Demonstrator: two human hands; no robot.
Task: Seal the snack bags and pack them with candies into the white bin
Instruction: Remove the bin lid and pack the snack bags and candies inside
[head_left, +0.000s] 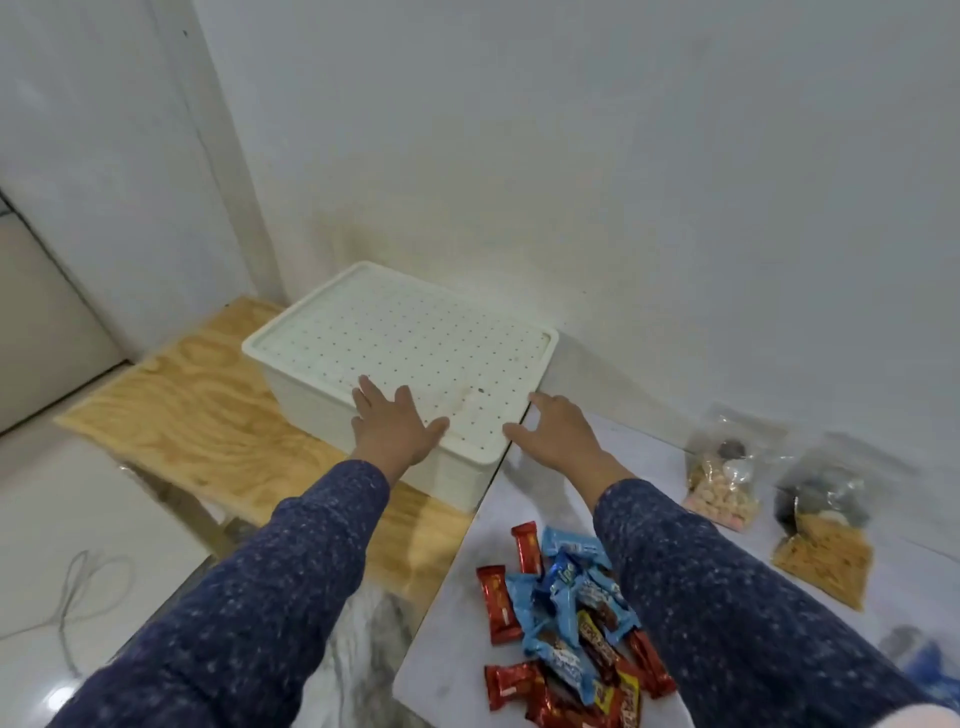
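The white bin (311, 410) stands on a plywood board with its dotted white lid (410, 343) on top. My left hand (395, 426) lies with spread fingers on the lid's near edge. At the bin's near right corner my right hand (558, 434) reaches with fingers spread, its fingertips at the lid's rim. A heap of wrapped candies (566, 618), red, blue and yellow, lies on the white table (452, 649) under my right forearm. Two clear snack bags sit at the right: one with pale round snacks (724, 486), one with dark and tan snacks (823, 540).
The plywood board (208, 410) sits lower and to the left of the table. A white wall (623, 182) rises right behind the bin and bags. A thin cord (78, 592) lies on the glossy floor at the left. Something blue (930, 670) shows at the far right edge.
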